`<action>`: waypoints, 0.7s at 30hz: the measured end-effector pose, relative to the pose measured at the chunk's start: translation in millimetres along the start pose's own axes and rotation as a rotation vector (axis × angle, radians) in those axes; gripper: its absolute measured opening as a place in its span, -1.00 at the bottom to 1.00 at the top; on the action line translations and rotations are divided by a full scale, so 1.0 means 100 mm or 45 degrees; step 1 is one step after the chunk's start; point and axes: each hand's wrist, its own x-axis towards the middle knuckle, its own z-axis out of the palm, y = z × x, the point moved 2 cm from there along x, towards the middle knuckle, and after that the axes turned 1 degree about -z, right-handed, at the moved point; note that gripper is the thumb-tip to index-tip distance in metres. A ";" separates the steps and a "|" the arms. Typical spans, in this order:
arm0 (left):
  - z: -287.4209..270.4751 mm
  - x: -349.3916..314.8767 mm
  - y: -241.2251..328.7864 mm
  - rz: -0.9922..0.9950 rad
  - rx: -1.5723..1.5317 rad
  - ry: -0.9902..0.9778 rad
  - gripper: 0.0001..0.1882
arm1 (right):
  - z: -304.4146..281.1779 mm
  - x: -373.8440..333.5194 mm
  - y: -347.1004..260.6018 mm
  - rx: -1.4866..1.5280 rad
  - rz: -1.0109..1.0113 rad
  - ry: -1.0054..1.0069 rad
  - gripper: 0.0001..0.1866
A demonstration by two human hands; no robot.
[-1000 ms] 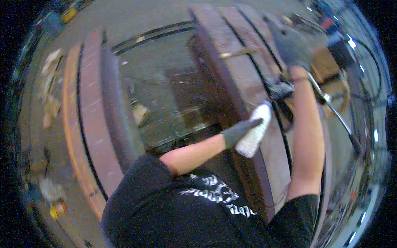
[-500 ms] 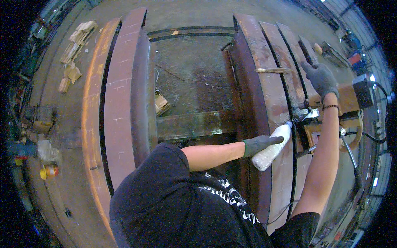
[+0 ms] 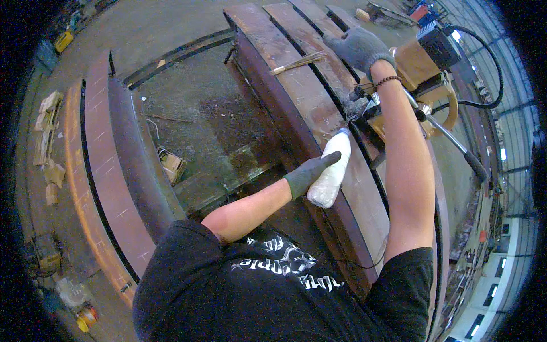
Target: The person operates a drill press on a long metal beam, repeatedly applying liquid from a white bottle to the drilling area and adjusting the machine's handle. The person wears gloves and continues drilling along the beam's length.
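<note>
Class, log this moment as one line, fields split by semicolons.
left hand: gloved, holding white bottle; right hand: gloved, near tan-and-black machine, grip unclear; bottle: blue end away from body; stick bundle: lying across beams

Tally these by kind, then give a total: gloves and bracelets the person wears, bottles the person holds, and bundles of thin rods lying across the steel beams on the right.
Grey gloves: 2
Beaded bracelet: 1
White bottle: 1
Bundle of thin rods: 1
Total: 5
</note>
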 end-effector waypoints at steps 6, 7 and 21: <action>-0.12 0.17 -0.12 -0.004 0.047 -0.031 -0.34 | 0.10 0.05 0.06 -0.050 -0.015 0.084 -0.17; -0.04 0.05 -0.06 -0.022 0.056 -0.021 -0.34 | 0.13 0.05 0.09 -0.052 -0.013 0.094 -0.16; 0.04 -0.04 -0.05 -0.040 0.035 0.006 -0.37 | 0.07 -0.02 -0.03 -0.049 0.017 0.061 -0.22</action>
